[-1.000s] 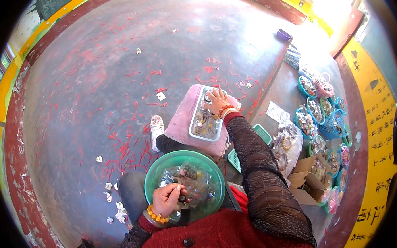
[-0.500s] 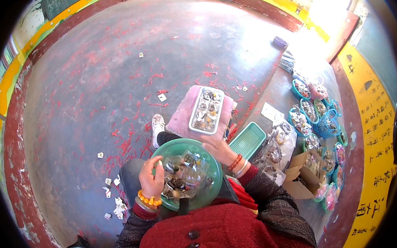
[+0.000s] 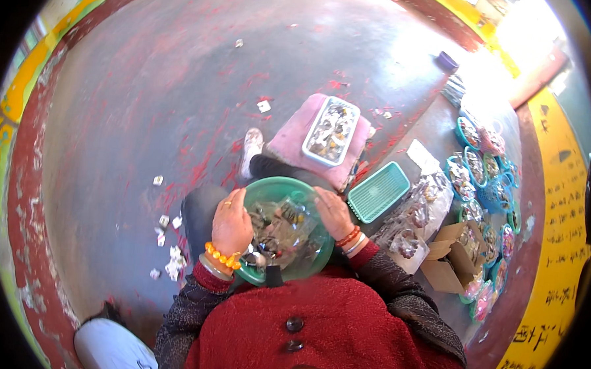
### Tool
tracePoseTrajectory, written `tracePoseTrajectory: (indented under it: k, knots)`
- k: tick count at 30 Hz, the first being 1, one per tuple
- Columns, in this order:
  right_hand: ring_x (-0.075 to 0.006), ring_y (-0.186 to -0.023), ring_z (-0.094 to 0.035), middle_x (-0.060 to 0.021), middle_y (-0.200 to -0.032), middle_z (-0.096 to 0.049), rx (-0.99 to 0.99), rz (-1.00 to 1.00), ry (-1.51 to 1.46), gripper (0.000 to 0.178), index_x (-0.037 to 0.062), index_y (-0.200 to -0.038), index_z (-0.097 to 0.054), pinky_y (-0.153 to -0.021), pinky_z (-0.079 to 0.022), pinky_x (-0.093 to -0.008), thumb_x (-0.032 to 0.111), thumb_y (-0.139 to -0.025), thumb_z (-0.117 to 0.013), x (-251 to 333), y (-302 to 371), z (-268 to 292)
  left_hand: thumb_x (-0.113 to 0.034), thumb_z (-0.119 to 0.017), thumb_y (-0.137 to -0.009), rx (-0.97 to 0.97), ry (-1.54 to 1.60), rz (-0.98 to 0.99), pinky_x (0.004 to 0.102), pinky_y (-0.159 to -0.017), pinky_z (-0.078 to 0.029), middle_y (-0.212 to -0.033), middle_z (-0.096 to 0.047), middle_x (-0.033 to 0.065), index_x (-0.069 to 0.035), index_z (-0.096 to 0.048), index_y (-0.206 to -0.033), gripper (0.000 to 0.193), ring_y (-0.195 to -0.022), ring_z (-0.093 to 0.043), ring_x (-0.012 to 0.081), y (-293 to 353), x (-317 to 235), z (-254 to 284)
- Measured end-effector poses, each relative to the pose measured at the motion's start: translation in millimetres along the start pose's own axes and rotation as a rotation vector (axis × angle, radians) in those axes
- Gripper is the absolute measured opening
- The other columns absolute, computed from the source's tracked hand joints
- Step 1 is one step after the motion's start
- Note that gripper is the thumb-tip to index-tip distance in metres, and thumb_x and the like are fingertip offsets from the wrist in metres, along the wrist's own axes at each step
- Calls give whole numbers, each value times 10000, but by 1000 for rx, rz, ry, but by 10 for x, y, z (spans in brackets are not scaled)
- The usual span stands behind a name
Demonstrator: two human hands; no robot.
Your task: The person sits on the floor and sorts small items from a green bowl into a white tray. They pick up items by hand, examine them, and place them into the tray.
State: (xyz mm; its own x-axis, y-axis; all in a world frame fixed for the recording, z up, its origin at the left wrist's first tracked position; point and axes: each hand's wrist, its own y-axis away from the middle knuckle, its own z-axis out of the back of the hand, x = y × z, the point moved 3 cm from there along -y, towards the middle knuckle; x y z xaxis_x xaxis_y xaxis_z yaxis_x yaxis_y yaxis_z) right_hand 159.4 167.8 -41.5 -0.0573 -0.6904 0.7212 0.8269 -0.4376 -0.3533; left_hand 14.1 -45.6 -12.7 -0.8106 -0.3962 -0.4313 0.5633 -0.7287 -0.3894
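Observation:
A round green plastic basin (image 3: pixel 279 186) rests on my lap, with many small clear packets (image 3: pixel 285 231) of dark and shiny pieces inside. My left hand (image 3: pixel 232 225) is closed on the basin's left rim, its thumb toward the inside. On the opposite side, my right hand (image 3: pixel 334 214) grips the upper right rim, its fingers bent over the edge. Ahead of the basin, a pink cushion (image 3: pixel 290 133) bears a white rectangular container (image 3: pixel 323 161) filled with similar small packets. The exact kind of the packed pieces is too small to make out.
An oblong green basket (image 3: pixel 379 192) lies right of the cushion. Beyond it are a sheet with clear bags (image 3: pixel 414 219), an open cardboard box (image 3: pixel 441 265) and several filled blue baskets (image 3: pixel 485 193). White scraps (image 3: pixel 174 263) and red strips litter the floor. Someone's pale-trousered leg (image 3: pixel 112 345) shows lower left.
Both hands have come onto the basin's rim; the right one drew back from near the cushion. The packets in the basin have shifted. The whole view has tilted.

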Motion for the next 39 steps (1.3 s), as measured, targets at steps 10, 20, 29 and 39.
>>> tracePoseTrajectory:
  k: [10, 20, 29, 39]
  knots:
    - [-310, -1000, -554, -140, -1040, -599, 233, 247, 334, 330, 44, -1087, -583, -837, -434, -394, 153, -776, -608, 668, -258, 1, -25, -470, -779, 91, 182, 171, 430, -934, -412, -1119, -560, 281, 102, -493, -1155, 398, -1070, -525, 381, 12, 36, 32]
    - [-216, -642, -627, -88, -720, -649, 653, -204, -286, 220, 29, -886, -661, -606, -486, -329, 209, -758, -669, 549, 130, -628, -52, -511, -749, 58, -76, 21, 444, -966, -363, -1012, -631, 191, 35, -606, -1001, 283, -1073, -524, 372, -250, 79, 88]
    - [-52, -542, -511, 11, -683, -595, 386, -671, -981, 82, 43, -834, -643, -481, -374, -190, 125, -834, -644, 558, -28, -311, -90, -466, -926, -63, 990, 315, 274, -814, -473, -965, -646, 102, 17, -586, -1102, 239, -906, -609, 161, -378, -253, -90]
    - [-183, -813, -664, -78, -902, -659, -32, -575, -1378, 69, 67, -920, -607, -610, -514, -242, 37, -869, -571, 410, -118, -230, -407, -526, -914, 434, 1268, 604, 236, -678, -458, -959, -640, 79, -7, -578, -1071, 433, -849, -604, 125, -398, -300, 2]
